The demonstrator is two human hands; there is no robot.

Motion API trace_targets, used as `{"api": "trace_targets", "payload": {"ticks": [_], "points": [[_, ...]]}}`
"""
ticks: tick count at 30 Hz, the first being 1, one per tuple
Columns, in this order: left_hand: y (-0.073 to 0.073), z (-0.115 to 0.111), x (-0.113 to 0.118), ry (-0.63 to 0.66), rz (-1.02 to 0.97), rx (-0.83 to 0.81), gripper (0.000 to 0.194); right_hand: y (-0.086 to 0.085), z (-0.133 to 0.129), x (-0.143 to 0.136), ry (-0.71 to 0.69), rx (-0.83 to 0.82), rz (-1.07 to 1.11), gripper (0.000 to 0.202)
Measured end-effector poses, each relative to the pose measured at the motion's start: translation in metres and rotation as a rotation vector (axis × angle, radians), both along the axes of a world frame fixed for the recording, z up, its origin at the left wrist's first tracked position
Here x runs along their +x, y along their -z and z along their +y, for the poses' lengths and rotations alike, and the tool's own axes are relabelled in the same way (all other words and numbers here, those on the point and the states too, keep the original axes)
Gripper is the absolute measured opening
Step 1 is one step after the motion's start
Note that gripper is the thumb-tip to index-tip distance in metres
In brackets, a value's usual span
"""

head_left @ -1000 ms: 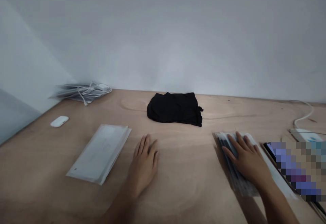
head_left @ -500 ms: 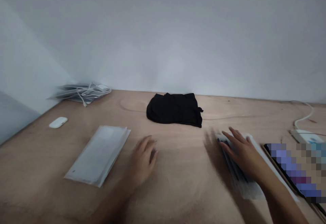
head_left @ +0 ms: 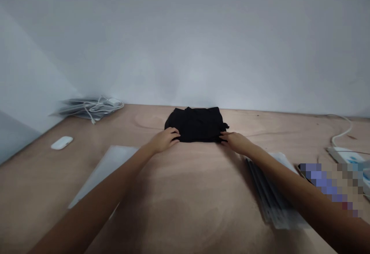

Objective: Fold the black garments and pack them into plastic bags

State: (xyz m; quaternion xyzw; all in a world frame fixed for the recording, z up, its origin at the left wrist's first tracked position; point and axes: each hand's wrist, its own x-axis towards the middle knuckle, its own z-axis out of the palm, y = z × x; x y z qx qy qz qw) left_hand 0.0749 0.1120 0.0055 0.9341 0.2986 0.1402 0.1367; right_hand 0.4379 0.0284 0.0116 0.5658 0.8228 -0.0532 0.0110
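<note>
A folded black cloth (head_left: pixel 199 123), perhaps a garment, lies flat near the back of the table. My left hand (head_left: pixel 166 139) grips its near edge at the left corner, thumb and fingers closed on the fabric. At the near right corner, my right hand (head_left: pixel 235 141) pinches the cloth, with the fingertips partly lost against the black. Under my left forearm lie flat, frosted plastic bags (head_left: pixel 115 159), partly covered. Beneath my right forearm is a stack of clear plastic bags (head_left: pixel 268 200) with dark contents or edges.
A white earbud case (head_left: pixel 61 143) sits at the left. Grey plastic packages (head_left: pixel 78 109) with a white charging cable (head_left: pixel 101 103) on top lie in the back left corner. To the right are a pixelated phone-like item (head_left: pixel 329 186) and a white power strip (head_left: pixel 343 155). A wall rises behind.
Both hands have moved forward and inward to the black cloth and taken hold of its near corners. My right hand has left the stack of plastic bags.
</note>
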Motion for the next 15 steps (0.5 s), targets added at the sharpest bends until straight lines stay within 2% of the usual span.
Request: {"api": "trace_targets", "payload": {"ticks": [4,9,15], "points": [[-0.005,0.009,-0.006,0.012,0.011,-0.056,0.025,-0.005,-0.003,0.010,-0.037,-0.042,0.060,0.028],[-0.010,0.014,-0.003,-0.001,0.015,-0.078,0.025,-0.015,-0.004,0.017,0.005,-0.078,0.144,0.028],[-0.020,0.003,-0.001,-0.015,0.039,-0.012,0.026,-0.029,-0.005,0.013,0.061,-0.071,0.158,0.030]]}}
